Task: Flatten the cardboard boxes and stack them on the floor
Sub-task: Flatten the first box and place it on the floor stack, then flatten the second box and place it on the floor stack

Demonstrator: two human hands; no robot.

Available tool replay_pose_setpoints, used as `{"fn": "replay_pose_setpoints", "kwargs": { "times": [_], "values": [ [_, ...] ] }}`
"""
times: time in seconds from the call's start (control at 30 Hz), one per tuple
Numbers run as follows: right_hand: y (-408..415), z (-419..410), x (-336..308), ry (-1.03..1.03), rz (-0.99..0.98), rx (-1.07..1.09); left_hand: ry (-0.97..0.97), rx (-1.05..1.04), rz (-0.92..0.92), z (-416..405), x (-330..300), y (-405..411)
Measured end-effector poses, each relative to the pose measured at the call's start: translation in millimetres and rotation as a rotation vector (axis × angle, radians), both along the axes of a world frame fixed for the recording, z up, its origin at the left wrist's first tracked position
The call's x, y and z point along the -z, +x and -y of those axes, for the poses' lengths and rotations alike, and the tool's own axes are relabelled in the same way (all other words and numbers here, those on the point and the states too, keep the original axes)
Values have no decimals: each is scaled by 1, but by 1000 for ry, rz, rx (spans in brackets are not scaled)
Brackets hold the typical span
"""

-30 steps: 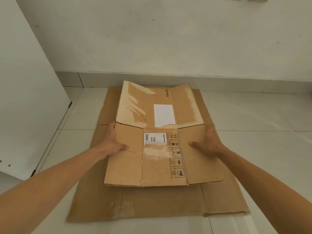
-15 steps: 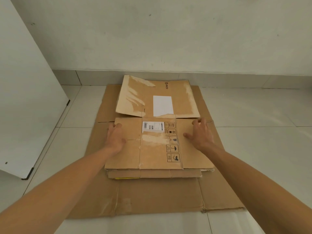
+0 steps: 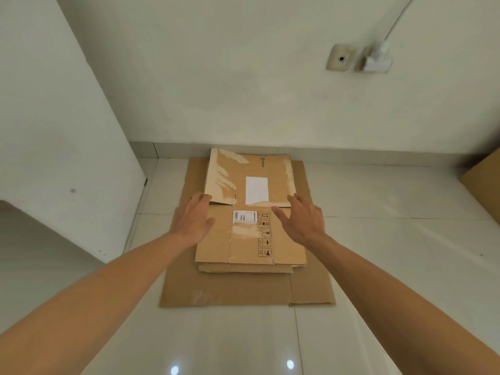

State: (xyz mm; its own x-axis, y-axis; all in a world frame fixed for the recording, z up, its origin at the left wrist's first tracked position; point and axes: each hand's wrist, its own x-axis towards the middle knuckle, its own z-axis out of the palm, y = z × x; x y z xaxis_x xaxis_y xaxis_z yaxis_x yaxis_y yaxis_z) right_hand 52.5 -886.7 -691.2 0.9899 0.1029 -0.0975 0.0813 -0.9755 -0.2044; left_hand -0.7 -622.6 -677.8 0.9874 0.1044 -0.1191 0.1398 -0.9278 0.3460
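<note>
A large flattened cardboard sheet (image 3: 232, 290) lies on the white tiled floor by the wall. On it lies a flattened box with a white label (image 3: 278, 182), its near part covered by a smaller flattened box with a shipping label and handling symbols (image 3: 216, 247). Another flat piece (image 3: 243, 268) peeks out under the near edge. My left hand (image 3: 193, 220) is spread over the top box's far left corner. Over its far right corner my right hand (image 3: 303, 220) is held with straight fingers. Neither hand grips anything; I cannot tell whether they touch the cardboard.
A white cabinet panel (image 3: 54, 158) stands at the left. The wall with a socket (image 3: 341, 57) and a plugged adapter (image 3: 377, 60) is straight ahead. A piece of cardboard (image 3: 484, 182) shows at the right edge. Glossy floor tiles (image 3: 392, 239) surround the stack.
The top box slid away from me onto the stack. My hands have moved up to its far corners with fingers spread, and the view has pulled back and tilted up.
</note>
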Motion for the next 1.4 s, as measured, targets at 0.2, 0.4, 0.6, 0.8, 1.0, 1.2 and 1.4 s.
{"fn": "replay_pose_setpoints", "kwargs": {
  "times": [0.2, 0.4, 0.6, 0.8, 1.0, 1.2, 1.4],
  "values": [
    [-52, -8, -230, 2, 16, 19, 39, 51, 39, -5, -249, -42],
    [-87, -29, -454, 74, 86, 12, 72, 72, 114, -19, -470, -76],
    [-122, -56, -642, 146, 254, -47, 150, 96, 221, -44, -650, -128],
    [-177, -86, -768, 223, 396, -125, 143, 4, 351, -74, -771, -203],
    [-247, -126, -853, 262, 501, -244, 110, -124, 480, -106, -853, -291],
    [-298, -194, -910, 312, 577, -349, 95, -212, 509, -166, -908, -358],
    [-325, -302, -934, 377, 590, -415, 108, -282, 520, -266, -940, -403]
  ]
}}
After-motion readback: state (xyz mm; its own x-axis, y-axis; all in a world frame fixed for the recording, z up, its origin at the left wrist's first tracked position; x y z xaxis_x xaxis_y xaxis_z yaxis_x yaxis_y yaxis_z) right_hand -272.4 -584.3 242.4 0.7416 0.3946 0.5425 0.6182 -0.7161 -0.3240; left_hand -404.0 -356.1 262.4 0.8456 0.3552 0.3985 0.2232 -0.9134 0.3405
